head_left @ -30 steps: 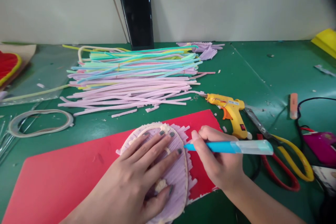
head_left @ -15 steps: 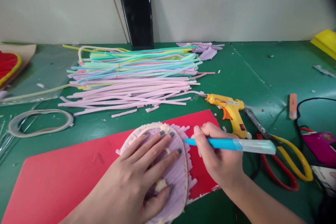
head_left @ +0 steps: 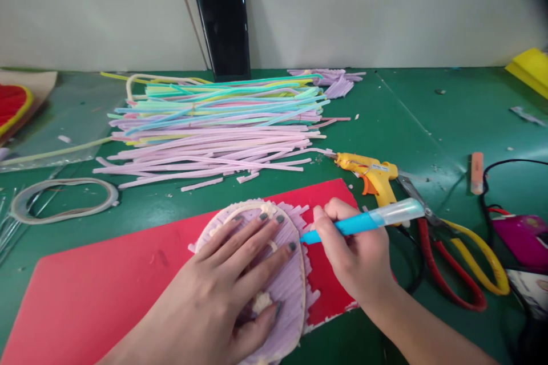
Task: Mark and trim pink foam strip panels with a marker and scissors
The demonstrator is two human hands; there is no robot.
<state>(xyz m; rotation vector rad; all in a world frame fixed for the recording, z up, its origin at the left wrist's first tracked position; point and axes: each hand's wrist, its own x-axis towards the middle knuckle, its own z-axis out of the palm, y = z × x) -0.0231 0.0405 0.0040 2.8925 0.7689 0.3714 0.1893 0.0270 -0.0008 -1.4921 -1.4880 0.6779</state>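
Note:
My left hand lies flat with fingers spread on a lilac oval made of fuzzy strips, rimmed with a cream cord. Ragged strip ends stick out past the cord on its right side. Beneath the oval is a red sheet. My right hand is closed around a blue pen with a clear, pale rear end. The pen's tip meets the oval's right edge, close to the cord. Part of the oval is hidden under my left hand.
Behind the red sheet lies a pile of pastel pipe cleaners. A black phone leans on the wall. To the right are a yellow glue gun, scissors and an orange lighter-like piece. A tape roll lies left.
The pen tip has moved slightly down along the oval's right edge. The pen's rear end has swung up and left with my right hand. My left hand stays put.

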